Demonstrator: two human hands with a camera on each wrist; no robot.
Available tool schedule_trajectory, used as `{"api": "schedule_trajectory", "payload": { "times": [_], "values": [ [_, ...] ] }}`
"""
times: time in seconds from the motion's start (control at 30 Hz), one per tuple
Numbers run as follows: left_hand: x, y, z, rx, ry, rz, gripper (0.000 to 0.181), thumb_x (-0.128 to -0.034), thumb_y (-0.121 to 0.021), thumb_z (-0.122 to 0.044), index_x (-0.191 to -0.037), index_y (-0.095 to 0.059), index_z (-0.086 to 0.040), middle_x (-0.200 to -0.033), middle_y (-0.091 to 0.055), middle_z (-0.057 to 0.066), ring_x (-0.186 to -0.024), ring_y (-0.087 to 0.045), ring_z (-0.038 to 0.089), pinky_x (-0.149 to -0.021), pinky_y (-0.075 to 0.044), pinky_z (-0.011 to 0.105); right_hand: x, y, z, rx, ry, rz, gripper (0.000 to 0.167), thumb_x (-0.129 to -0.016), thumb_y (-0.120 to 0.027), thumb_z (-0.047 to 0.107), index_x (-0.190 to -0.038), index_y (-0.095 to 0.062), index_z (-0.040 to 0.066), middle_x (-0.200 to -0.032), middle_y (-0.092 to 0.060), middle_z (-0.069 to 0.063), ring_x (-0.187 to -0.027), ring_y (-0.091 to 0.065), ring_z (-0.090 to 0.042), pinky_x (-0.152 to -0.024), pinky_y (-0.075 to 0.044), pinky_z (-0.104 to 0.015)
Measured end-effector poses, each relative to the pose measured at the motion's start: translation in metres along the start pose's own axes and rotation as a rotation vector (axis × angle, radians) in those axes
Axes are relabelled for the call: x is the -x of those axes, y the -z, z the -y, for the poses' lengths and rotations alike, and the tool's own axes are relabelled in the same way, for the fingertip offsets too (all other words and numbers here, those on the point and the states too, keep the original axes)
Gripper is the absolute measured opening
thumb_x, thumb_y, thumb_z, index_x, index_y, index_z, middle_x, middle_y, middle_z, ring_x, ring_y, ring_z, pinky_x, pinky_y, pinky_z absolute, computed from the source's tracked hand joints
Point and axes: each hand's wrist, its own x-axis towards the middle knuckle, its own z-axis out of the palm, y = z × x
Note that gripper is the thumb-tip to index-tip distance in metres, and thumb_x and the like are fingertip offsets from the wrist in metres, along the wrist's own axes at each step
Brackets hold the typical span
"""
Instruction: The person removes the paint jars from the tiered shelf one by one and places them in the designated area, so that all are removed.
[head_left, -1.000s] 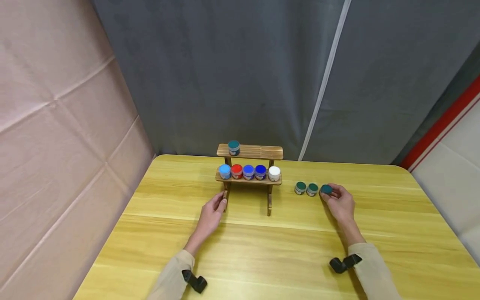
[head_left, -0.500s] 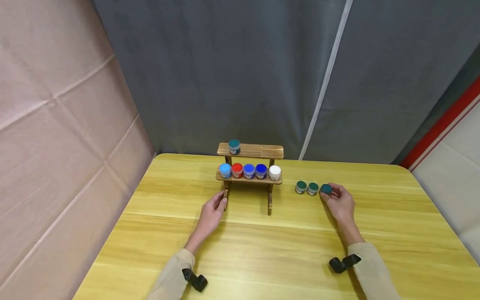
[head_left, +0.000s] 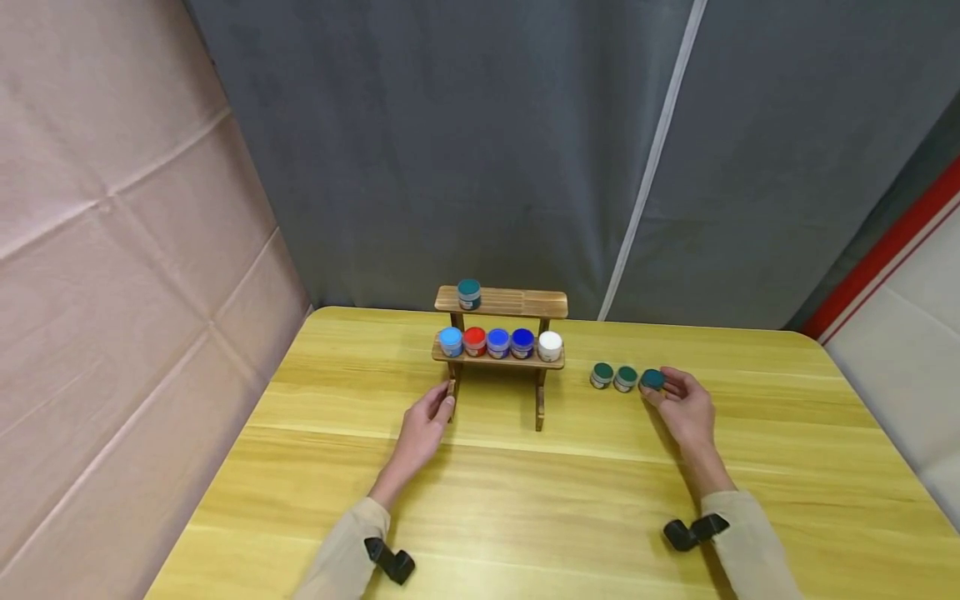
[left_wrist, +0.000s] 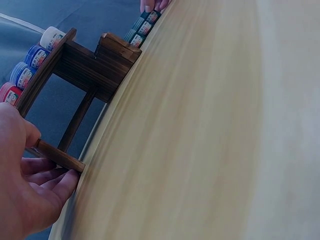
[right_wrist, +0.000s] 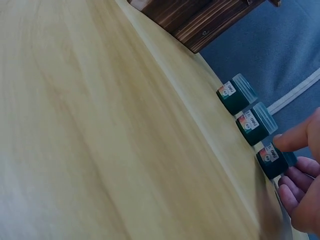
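Note:
A two-tier wooden rack (head_left: 525,302) stands on the table. My left hand (head_left: 423,427) holds the foot of its left leg (left_wrist: 60,156), thumb on one side and fingers on the other. To the right of the rack, my right hand (head_left: 686,414) has thumb and fingers around a teal-lidded paint jar (right_wrist: 271,161), which rests on the table. Two green-lidded paint jars (head_left: 602,375) line up to its left. On the lower shelf sit light blue (head_left: 451,342), red (head_left: 475,342), violet-blue (head_left: 498,342), dark blue (head_left: 522,342) and white (head_left: 550,346) jars.
One teal-lidded jar (head_left: 468,294) sits at the left of the upper shelf. Behind the wooden table (head_left: 480,517) hangs a grey curtain (head_left: 450,150). A pale cloth wall (head_left: 112,333) borders the left side, and a white panel with a red strip (head_left: 885,242) the right.
My right hand has shifted very slightly to the right at the teal-lidded jar, which stays in place. The left hand and the rack look still.

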Motion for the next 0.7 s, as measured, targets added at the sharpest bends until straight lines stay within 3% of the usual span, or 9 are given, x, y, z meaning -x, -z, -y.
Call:
{"api": "schedule_trajectory", "payload": {
  "times": [0.2, 0.43, 0.7],
  "values": [
    [0.0, 0.0, 0.0, -0.005, -0.008, -0.006, 0.05, -0.1069, -0.05, -0.022, -0.15, -0.044, 0.001, -0.151, -0.05, 0.023, -0.138, -0.052, 0.037, -0.112, -0.048, 0.045, 0.002, 0.003, 0.004, -0.02, -0.005, 0.006, 0.057, -0.093, -0.074, 0.022, -0.143, -0.055, 0.002, -0.139, -0.059, -0.019, -0.124, -0.057, -0.027, -0.078, -0.041, 0.002],
    [0.0, 0.0, 0.001, -0.01, -0.019, -0.011, 0.048, -0.1068, -0.05, -0.02, -0.149, -0.046, 0.003, -0.149, -0.052, 0.025, -0.136, -0.054, 0.038, -0.11, -0.05, 0.045, 0.001, 0.002, 0.01, -0.019, -0.009, -0.015, 0.052, -0.095, -0.071, 0.025, -0.14, -0.058, 0.004, -0.138, -0.061, -0.016, -0.113, -0.059, -0.012, -0.08, -0.044, 0.0],
    [0.0, 0.0, 0.001, -0.011, -0.008, -0.007, 0.05, -0.107, -0.05, -0.023, -0.15, -0.044, 0.002, -0.15, -0.051, 0.023, -0.137, -0.053, 0.035, -0.111, -0.049, 0.044, -0.001, 0.003, 0.017, -0.017, 0.018, -0.023, 0.049, -0.097, -0.068, 0.025, -0.139, -0.058, 0.002, -0.14, -0.061, -0.016, -0.125, -0.057, -0.026, -0.084, -0.043, -0.001]
  ]
}}
